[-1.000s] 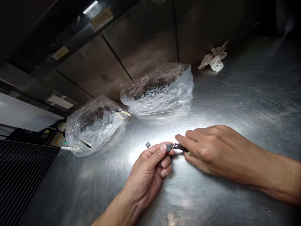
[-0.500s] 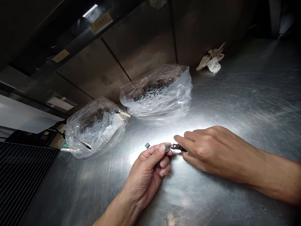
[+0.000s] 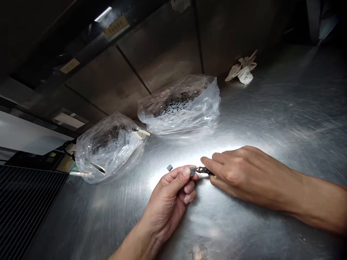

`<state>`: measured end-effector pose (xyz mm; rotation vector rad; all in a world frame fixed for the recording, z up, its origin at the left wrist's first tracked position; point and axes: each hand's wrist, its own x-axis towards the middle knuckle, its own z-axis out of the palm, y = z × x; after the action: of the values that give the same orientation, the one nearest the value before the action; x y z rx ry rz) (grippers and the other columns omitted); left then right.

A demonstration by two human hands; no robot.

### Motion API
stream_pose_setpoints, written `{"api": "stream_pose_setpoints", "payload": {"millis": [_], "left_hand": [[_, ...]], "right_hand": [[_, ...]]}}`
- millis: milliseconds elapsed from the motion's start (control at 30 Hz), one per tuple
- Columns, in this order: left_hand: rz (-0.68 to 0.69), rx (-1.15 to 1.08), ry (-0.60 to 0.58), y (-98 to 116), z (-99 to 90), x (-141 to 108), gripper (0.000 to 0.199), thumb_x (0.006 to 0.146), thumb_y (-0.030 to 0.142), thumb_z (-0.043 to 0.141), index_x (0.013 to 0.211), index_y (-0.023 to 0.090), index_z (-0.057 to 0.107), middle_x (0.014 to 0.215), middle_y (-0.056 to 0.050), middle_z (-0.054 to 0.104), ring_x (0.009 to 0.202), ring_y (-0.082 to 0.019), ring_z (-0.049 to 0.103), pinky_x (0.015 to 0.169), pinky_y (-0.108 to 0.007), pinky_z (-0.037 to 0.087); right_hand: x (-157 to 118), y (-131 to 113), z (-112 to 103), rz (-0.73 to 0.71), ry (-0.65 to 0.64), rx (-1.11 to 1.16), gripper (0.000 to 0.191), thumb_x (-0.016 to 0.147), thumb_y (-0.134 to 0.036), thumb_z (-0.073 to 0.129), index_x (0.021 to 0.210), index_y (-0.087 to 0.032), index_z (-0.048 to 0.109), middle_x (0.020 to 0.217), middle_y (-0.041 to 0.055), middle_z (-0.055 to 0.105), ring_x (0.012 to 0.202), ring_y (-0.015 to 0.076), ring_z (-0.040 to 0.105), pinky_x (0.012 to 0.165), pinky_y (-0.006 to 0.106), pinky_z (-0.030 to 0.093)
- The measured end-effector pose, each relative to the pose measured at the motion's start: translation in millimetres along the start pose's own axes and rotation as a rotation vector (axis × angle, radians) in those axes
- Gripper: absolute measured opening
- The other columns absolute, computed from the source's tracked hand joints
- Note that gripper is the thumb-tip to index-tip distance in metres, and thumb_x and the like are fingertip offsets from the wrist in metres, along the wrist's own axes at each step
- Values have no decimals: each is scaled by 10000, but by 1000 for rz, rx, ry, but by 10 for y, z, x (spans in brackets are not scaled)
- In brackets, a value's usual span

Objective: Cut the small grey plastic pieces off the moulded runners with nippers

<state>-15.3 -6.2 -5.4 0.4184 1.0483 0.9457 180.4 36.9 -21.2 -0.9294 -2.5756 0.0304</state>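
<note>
My left hand [image 3: 173, 196] pinches a small grey ribbed block [image 3: 192, 172] between thumb and forefinger, its other fingers curled below. My right hand [image 3: 238, 173] is wrapped round a pair of pliers [image 3: 203, 170]. Their dark metal jaws point left and meet the block's right side; the handles are mostly hidden under my fingers. A second grey ribbed block [image 3: 169, 168] lies on the metal table just beyond my left hand.
Behind my hands on the metal table [image 3: 271, 130] stands a clear plastic bag [image 3: 187, 117] of many grey blocks. Another clear bag [image 3: 119, 159] with small grey pieces sits at left, cream-handled pliers [image 3: 142, 133] at its edge. A crumpled cloth [image 3: 244, 70] lies at the back right.
The plier jaws look closer together at the block than before. Both hands keep almost the same place, and the view has shifted very slightly.
</note>
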Motion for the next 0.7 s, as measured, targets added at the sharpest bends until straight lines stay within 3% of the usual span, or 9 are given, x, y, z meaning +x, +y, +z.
{"api": "stream_pose_setpoints", "payload": {"millis": [700], "left_hand": [[-40, -12, -32, 9, 1, -21, 119, 877, 209, 679, 877, 102, 731, 796, -42, 580, 587, -42, 416, 498, -150, 345]], "right_hand": [[-5, 10, -13, 9, 49, 57, 75, 793, -203, 554, 791, -206, 629, 657, 7, 594, 558, 183, 502, 555, 350, 207]]}}
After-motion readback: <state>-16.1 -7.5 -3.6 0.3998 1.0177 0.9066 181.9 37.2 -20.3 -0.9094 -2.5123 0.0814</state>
